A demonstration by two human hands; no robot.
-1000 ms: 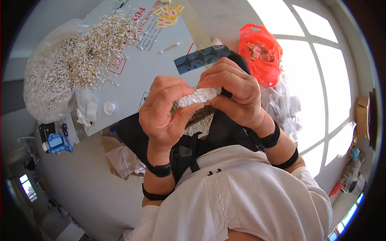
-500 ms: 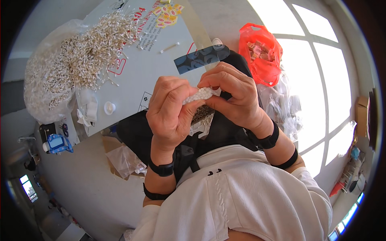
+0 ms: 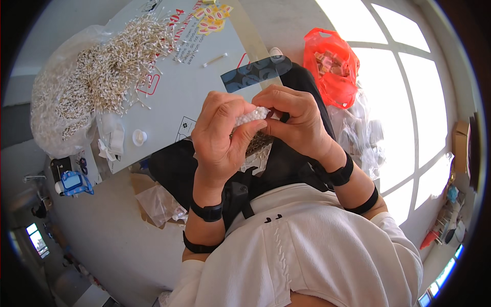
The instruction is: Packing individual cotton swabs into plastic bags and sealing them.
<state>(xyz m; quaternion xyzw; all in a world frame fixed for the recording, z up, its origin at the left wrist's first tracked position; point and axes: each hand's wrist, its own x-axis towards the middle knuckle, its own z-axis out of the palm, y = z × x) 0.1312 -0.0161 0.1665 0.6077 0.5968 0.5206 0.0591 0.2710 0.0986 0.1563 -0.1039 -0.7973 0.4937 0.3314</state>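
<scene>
The left hand (image 3: pixel 221 137) and the right hand (image 3: pixel 296 123) meet in the middle of the view, above the person's lap. Both hands are closed around a small white bundle of cotton swabs (image 3: pixel 251 115); the fingers of each hand press on it from its own side, and only the white tips show between the thumbs. Under the hands, on the dark lap, lies a small loose heap of more swabs (image 3: pixel 258 143).

Far and to the left, a flat white board with red print (image 3: pixel 204 87) serves as a table. On its far left part lies a big heap of loose white cotton swabs (image 3: pixel 117 66), and this heap spreads into a large clear plastic bag (image 3: pixel 51 112) at the left edge, which is also full of swabs. One single swab (image 3: pixel 215 60) lies apart on the board. A small white round cap (image 3: pixel 139 136) sits near the board's near edge.

To the far right, an orange plastic bag (image 3: pixel 330 69) stands open on the floor, with small brownish packets inside. Near it, to the right of the right forearm, lie crumpled clear plastic bags (image 3: pixel 360 135); what they contain I cannot tell.
</scene>
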